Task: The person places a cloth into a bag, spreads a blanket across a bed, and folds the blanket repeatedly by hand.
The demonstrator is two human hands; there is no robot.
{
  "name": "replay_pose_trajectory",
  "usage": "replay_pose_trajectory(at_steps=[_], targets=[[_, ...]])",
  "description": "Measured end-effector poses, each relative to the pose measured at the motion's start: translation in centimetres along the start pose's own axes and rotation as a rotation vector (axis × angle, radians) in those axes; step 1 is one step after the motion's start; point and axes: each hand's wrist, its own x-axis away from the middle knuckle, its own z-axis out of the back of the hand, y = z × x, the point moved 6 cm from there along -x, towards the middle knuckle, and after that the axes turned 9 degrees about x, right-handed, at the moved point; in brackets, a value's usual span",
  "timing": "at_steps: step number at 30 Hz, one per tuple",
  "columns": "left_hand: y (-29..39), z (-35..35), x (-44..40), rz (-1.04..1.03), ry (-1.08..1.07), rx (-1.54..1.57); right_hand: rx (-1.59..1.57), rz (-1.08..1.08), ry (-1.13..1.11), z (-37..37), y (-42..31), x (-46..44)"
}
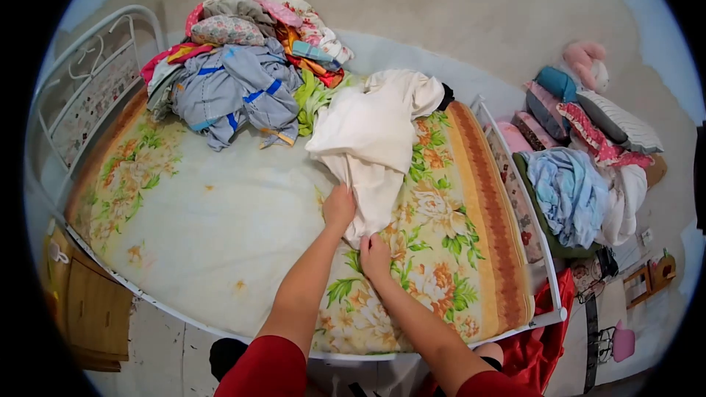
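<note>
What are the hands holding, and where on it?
A cream cloth. The left hand holds the left edge of its narrow near end; the right hand pinches the bottom hem there.

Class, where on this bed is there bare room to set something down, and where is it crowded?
The widest bare patch is the mattress's pale middle, bordered by the clothes heap, cream garment and left forearm. A floral strip lies bare between the garment and right-hand bed rail. The wall side, under heap and garment, is crowded.
</note>
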Motion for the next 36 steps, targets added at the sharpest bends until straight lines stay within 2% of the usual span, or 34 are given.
replay_pose_trajectory(at_steps=[5, 8, 10, 11, 12, 14, 15, 17, 19, 20, 22, 24, 25, 26, 28, 29, 31, 32, 34, 35, 36], targets=[[-0.9, 2.0, 7.9, -0.018, 0.036, -0.006, 0.016, -0.019, -0.033, -0.1, 0.0, 1.4], [-1.0, 4.8, 13.7, -0.029, -0.017, 0.126, 0.014, 0.0, -0.126, 1.1, -0.6, 5.5], [-1.4, 7.7, 17.4, -0.023, 0.0, 0.131, 0.054, 0.178, 0.058, 4.0, -2.2, 8.8], [-1.7, 9.2, 19.3, -0.008, -0.004, 0.297, 0.052, 0.178, 0.054, 5.0, -2.3, 10.4], [-1.3, 11.0, 21.6, -0.004, -0.004, 0.293, -0.025, 0.143, 0.001, 5.8, -2.3, 12.2], [-1.8, 13.7, 25.7, 0.289, -0.058, 0.342, -0.106, 0.116, -0.05, 7.6, -2.2, 15.8], [-2.4, 14.3, 27.4, 0.284, -0.049, 0.343, -0.124, 0.134, -0.052, 8.6, -2.0, 17.7], [-5.3, 14.3, 31.4, 0.621, 0.184, 0.997, -0.141, 0.165, -0.054, 9.9, -1.1, 21.0], [-2.5, 16.8, 32.3, 0.525, 0.26, 1.025, -0.347, -0.14, -0.32, 8.8, 1.4, 23.6], [-0.5, 18.6, 32.6, 0.436, 0.327, 1.049, -0.35, -0.134, -0.322, 9.2, 1.8, 23.7], [5.3, 21.0, 32.3, 0.324, 0.148, 1.21, -0.248, -0.318, -0.344, 10.7, 2.7, 21.5], [12.4, 23.4, 32.6, 0.194, -0.066, 1.404, -0.569, -0.512, -0.228, 12.5, 3.6, 17.7], [14.4, 23.6, 33.1, 0.18, -0.104, 1.392, -0.756, -0.611, -0.196, 16.5, -0.4, 16.2], [15.2, 24.0, 33.7, 0.187, -0.102, 1.384, -0.951, -0.593, -0.182, 18.1, -1.5, 14.6], [17.9, 22.8, 35.7, 0.113, -0.561, 1.059, -1.078, -0.514, -0.226, 22.3, -5.3, 12.6], [19.0, 22.1, 37.1, 0.129, -0.653, 1.003, -1.083, -0.522, -0.226, 23.2, -6.2, 12.0], [20.0, 20.0, 40.2, 0.129, -0.869, 0.893, -0.773, -0.435, -0.266, 24.4, -7.0, 11.1], [19.6, 18.8, 41.9, 0.181, -0.954, 0.816, -0.776, -0.444, -0.268, 23.0, -5.8, 11.2], [17.9, 16.8, 44.1, 0.137, -1.059, 0.707, -0.275, 0.015, -0.197, 19.7, -4.8, 10.6], [17.6, 16.8, 44.6, 0.141, -1.056, 0.708, -0.062, 0.034, -0.171, 18.8, -4.8, 11.0], [16.8, 17.1, 44.6, 0.206, -1.027, 0.68, -0.063, 0.038, -0.171, 17.5, -4.4, 11.4]])
